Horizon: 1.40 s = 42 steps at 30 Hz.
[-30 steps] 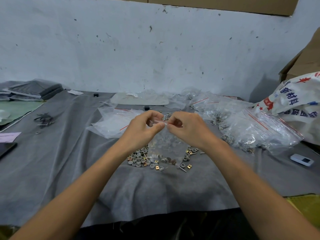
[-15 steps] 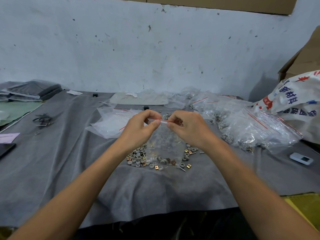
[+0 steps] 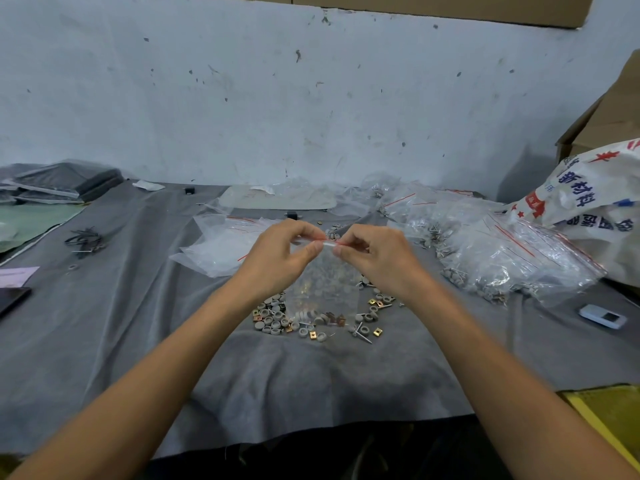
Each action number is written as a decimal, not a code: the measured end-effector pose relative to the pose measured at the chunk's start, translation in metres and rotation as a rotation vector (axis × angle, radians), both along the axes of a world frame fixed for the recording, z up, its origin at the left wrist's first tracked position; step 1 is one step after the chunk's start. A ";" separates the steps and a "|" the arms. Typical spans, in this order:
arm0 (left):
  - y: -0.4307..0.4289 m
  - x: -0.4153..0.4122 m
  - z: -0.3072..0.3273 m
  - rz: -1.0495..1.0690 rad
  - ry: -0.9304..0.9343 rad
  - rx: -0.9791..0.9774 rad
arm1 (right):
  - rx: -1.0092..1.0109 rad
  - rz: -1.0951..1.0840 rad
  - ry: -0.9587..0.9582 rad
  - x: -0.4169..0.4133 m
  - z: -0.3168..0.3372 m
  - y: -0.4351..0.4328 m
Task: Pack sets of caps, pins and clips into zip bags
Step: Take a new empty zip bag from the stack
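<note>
Nearest, on the grey cloth [image 3: 138,341], lies a loose pile of grey caps [image 3: 273,317], with brass clips [image 3: 377,331] and pins [image 3: 362,336] scattered at its right edge. Right above the pile hangs a small clear zip bag [image 3: 325,289] with a few parts at its bottom; it veils the pile's middle. The left hand [image 3: 277,258] and right hand [image 3: 377,258] each pinch the bag's top strip between thumb and fingers, covering its upper corners. Behind and left of the pile sits a stack of empty bags [image 3: 221,251]. Right of the pile are heaped filled bags [image 3: 512,258], with a small white device [image 3: 602,317] beyond them. Far left of the pile lie black ties [image 3: 85,240]. Farther right of the pile slumps a printed sack [image 3: 595,202], then the scuffed wall [image 3: 311,98].
</note>
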<state>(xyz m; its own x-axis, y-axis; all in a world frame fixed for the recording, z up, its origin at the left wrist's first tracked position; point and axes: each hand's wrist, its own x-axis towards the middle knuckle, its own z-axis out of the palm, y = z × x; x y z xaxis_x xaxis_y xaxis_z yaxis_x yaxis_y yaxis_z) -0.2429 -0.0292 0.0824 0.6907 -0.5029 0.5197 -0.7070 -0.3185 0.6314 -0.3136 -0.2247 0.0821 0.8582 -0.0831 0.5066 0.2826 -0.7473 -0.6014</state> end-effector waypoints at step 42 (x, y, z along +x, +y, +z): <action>0.013 0.016 -0.020 -0.009 -0.212 0.231 | 0.267 0.135 -0.014 -0.009 -0.017 -0.011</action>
